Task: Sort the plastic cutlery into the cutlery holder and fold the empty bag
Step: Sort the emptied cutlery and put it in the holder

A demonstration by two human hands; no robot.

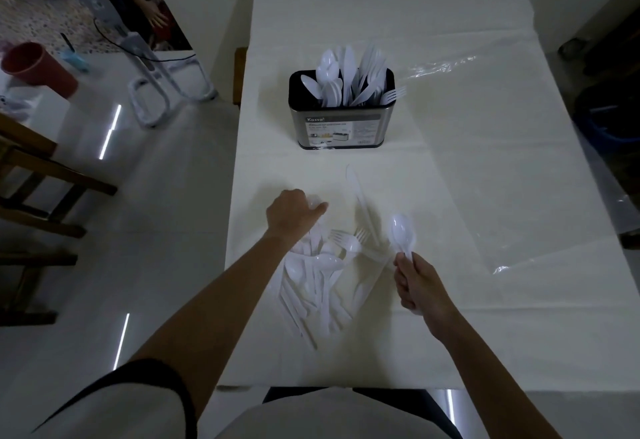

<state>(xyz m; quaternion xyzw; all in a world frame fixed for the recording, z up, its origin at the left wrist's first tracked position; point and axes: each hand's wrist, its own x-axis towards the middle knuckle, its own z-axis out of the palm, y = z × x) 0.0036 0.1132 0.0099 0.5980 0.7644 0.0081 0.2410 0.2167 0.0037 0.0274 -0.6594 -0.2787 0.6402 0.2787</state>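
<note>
White plastic fills the near half of the scene. The right hand (420,288) pinches a spoon (402,232) by the handle between thumb and curled fingers, bowl up and pointing away, raised just right of the heap. The left hand (294,211) reaches over the far left edge of the heap with its fingers curled under. A pale rounded piece (313,201) shows by the thumb, but blur hides whether the hand grips it or only touches it.

Between the two forearms lies the pile of cutlery (318,275): spoons, forks and knives crossing one another loosely on the bench (450,334), which is covered in a white cloth. One knife (358,192) lies apart from the pile, stretched lengthwise toward the far end.

Beyond it, near the middle of the bench, stands the cutlery holder (341,123), upright, steel-sided with a dark rim and a paper label on its near face. Spoons, knives and forks already stand in it, handles down, with the spoons on the left and the forks on the right.

To the right of the holder the clear bag (446,66) lies flat and unfolded, catching glare. On the left, off the bench, are a red cup (38,67) and a wooden chair (34,161).
</note>
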